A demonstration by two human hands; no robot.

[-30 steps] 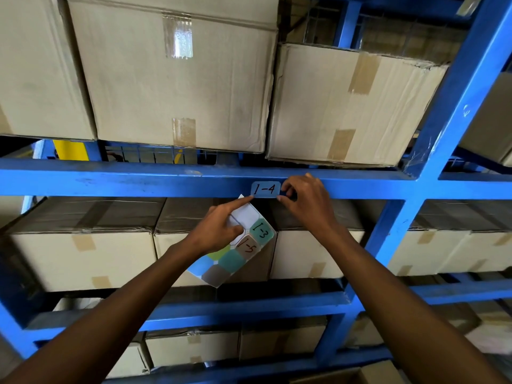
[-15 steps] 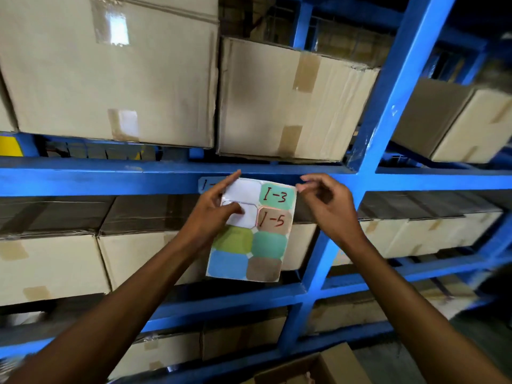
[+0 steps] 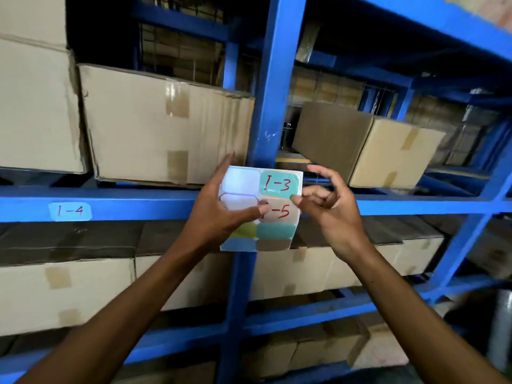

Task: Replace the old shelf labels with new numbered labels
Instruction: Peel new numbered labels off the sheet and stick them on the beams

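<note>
Hands meet at the centre of the frame, in front of a blue upright post of the shelving. The left hand holds a sticker sheet, its thumb pressed across the face of the sheet and its other fingers stretched behind it. On that sheet a teal label marked 1-3 sits at the upper right, with a pinkish label marked -5 just below it, its first character covered by the thumb. Two blank white spaces lie at the upper left of the sheet, and plain coloured labels fill its lower rows. The right hand has its thumb and forefinger pinched at the right edge of the sheet, at the lower corner of the 1-3 label, the other fingers loosely curled. At the left of the frame a light blue label reading 1-4 is stuck on the horizontal blue shelf beam. Taped cardboard boxes stand on the shelves above and below.
</note>
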